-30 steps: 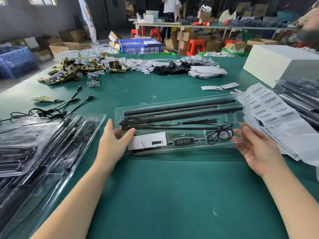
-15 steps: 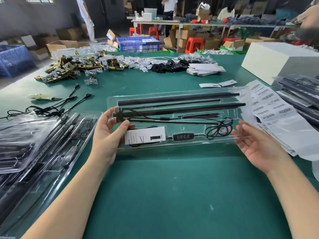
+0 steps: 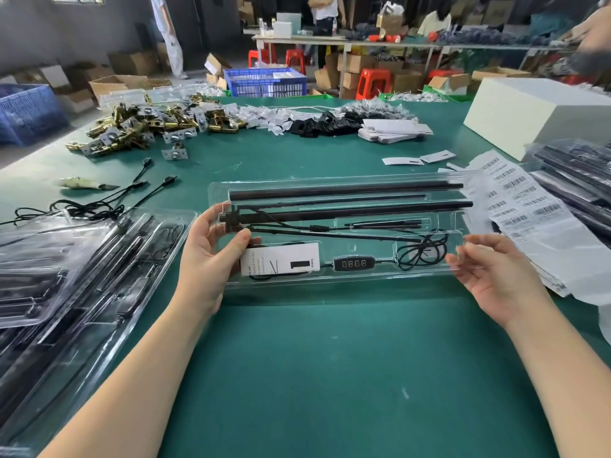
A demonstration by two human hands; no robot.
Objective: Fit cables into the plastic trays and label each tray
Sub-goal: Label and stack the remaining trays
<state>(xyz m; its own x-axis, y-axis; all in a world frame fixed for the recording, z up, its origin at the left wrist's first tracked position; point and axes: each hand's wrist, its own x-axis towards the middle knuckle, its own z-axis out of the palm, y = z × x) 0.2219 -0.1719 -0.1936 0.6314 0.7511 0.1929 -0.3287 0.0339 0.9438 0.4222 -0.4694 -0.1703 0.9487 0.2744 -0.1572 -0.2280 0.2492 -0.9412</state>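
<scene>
A long clear plastic tray (image 3: pixel 347 279) is held just above the green table. It holds black rods (image 3: pixel 347 190), a coiled black cable (image 3: pixel 421 249) with a button controller (image 3: pixel 353 263), and a white card (image 3: pixel 281 261). My left hand (image 3: pixel 211 256) grips the tray's left end, thumb on top and fingers curled round the edge. At the tray's right end, my right hand (image 3: pixel 496 279) touches the edge with fingers relaxed and nearly straight.
Filled clear trays (image 3: pixel 82 276) are stacked at the left, with loose black cables (image 3: pixel 99 203) behind them. Barcode label sheets (image 3: pixel 529 209) and bagged rods (image 3: pixel 582 173) lie at the right, by a white box (image 3: pixel 529 114). Brass hardware (image 3: pixel 139 127) and paper tags (image 3: pixel 393 130) spread across the far table.
The tray has been lifted off the table and shifted a little left. My left hand went from lying flat at its end to gripping that end.
</scene>
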